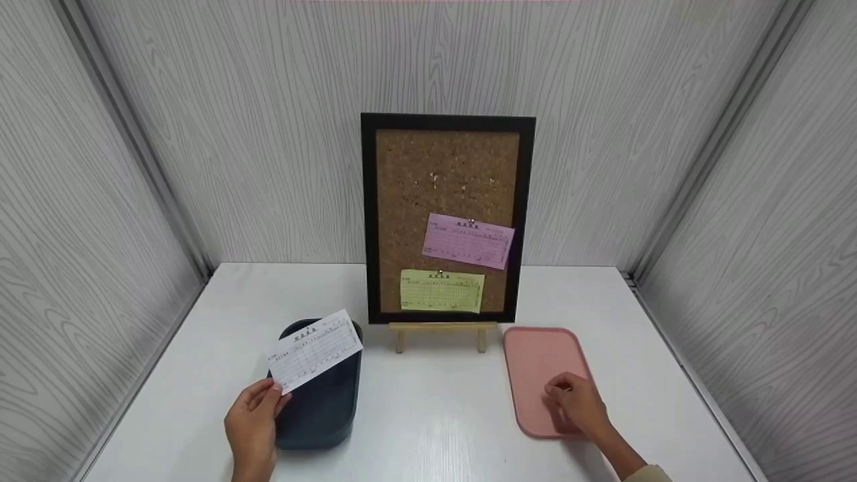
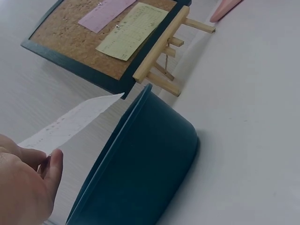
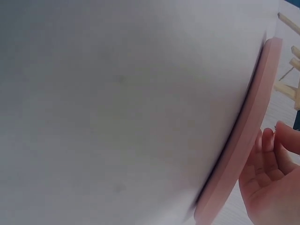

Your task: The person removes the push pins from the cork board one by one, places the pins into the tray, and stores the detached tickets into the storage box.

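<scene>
Where left hand (image 1: 253, 420) pinches, slip (image 1: 316, 351) protrudes.

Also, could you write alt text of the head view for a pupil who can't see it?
A left hand pinches a white slip above a blue tub, while the right hand hovers over a pink tray. Between them, farther back, a framed corkboard on a wooden easel holds a purple slip above a green slip.

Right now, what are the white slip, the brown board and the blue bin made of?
White slip: probably thin matte paper, printed and slightly bent. Brown board: dull cork, it seems, from its speckled, grainy look. Blue bin: likely smooth plastic, given its even colour and rounded rim.
</scene>
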A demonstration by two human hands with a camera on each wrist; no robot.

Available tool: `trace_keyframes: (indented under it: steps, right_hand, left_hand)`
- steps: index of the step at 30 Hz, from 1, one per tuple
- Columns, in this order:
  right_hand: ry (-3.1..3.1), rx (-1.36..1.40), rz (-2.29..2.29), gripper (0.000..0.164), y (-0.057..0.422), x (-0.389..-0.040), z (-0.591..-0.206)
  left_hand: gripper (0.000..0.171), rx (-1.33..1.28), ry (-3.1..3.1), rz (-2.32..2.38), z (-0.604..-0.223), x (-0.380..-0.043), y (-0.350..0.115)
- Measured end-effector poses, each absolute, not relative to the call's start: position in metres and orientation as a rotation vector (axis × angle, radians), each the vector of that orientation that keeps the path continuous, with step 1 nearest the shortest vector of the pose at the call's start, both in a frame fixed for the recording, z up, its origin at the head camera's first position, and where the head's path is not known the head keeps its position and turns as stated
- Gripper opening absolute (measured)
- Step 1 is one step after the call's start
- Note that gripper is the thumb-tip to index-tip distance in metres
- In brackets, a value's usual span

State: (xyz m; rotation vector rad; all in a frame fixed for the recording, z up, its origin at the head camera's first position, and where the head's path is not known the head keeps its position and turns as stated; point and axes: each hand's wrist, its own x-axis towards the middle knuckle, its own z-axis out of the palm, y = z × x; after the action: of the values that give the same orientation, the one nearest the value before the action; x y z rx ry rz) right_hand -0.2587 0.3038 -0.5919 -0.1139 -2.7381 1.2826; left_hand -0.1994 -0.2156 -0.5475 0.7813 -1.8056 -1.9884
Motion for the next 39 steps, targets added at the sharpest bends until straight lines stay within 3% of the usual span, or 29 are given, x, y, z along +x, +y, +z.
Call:
trace_keyframes:
  steps: [26, 39]
  right_hand:
    - [-2.917, -0.219, 1.073, 0.006, 0.31, -0.262, -0.592]
    - [-2.872, -0.187, 1.016, 0.008, 0.302, -0.261, -0.573]
  left_hand:
    - [0.032, 0.733, -1.906, -1.948, -0.558, -0.201, -0.205]
    - [0.025, 0.752, -2.09, -1.675, -0.548, -0.19, -0.201]
